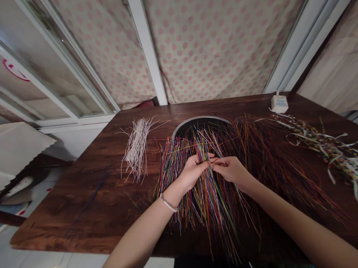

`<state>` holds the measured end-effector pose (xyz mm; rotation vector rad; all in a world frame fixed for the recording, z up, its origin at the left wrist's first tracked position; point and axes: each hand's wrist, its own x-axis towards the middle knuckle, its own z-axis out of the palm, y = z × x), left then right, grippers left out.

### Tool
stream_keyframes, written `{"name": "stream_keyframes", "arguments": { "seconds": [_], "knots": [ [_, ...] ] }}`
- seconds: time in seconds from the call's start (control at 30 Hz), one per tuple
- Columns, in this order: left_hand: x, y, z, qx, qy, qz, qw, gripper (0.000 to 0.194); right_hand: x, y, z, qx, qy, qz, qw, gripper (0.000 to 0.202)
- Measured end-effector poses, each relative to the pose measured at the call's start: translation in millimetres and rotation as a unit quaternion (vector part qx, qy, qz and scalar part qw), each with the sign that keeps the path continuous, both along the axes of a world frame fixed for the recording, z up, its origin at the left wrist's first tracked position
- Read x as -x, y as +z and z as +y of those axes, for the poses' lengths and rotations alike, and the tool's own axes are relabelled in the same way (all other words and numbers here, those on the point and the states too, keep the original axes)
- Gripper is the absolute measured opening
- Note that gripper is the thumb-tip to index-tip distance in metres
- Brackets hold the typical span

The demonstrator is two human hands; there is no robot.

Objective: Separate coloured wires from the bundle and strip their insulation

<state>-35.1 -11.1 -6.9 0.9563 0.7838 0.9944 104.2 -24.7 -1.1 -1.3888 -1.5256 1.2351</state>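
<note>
My left hand [194, 171], with a beaded bracelet [168, 203] at its wrist, is closed around a bundle of thin multicoloured wires [212, 201]. The strands run through its grip, up over a dark round tray [184, 128] and down toward the table's near edge. Close beside it, touching the same bundle, my right hand [230, 169] pinches with thumb and forefinger at a thin strand. Which strand it holds is too fine to make out fully. More coloured wires [171, 163] lie loose to the left of the bundle.
A bunch of white wires [138, 147] lies on the dark wooden table [88, 197] at left. Reddish-brown wires [269, 156] spread to the right. Farther right are dotted strips [314, 137] and a small white box [279, 103]. Windows with a dotted curtain [209, 42] stand behind.
</note>
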Motion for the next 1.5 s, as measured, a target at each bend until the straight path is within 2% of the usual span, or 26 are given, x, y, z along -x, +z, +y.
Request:
{"name": "stream_keyframes", "arguments": {
  "seconds": [0.2,0.47,0.6,0.77,1.0,1.2,1.33,1.5],
  "knots": [
    [0,0.4,1,-0.005,-0.001,0.01,1.0,0.033,1,3.8,-1,-0.006,-0.007,-0.006,1.0,0.023],
    [0,0.4,0,-0.001,0.0,0.01,1.0,0.034,0,-2.3,0,0.002,-0.002,0.0,1.0,0.022],
    [0,0.6,0,0.004,-0.003,0.001,1.0,0.034,-1,-2.1,-1,0.002,-0.024,0.004,1.0,0.018],
    [-1,1.7,0,0.004,0.017,0.011,1.0,0.03,-2,4.7,1,0.014,-0.063,0.002,0.998,0.018],
    [-2,3.3,0,0.067,0.063,-0.011,0.996,0.015,-2,9.5,1,-0.01,-0.035,0.037,0.999,0.018],
    [1,-0.3,1,0.035,0.013,-0.021,0.999,0.017,-6,-3.6,5,-0.055,-0.048,-0.032,0.997,0.021],
    [4,-2.0,1,0.032,-0.034,0.002,0.999,0.023,-5,-5.8,5,-0.028,-0.029,-0.009,0.999,0.022],
    [6,-1.6,3,0.045,-0.013,-0.011,0.999,0.024,-1,0.3,3,0.05,-0.021,0.032,0.998,0.018]
  ]
}}
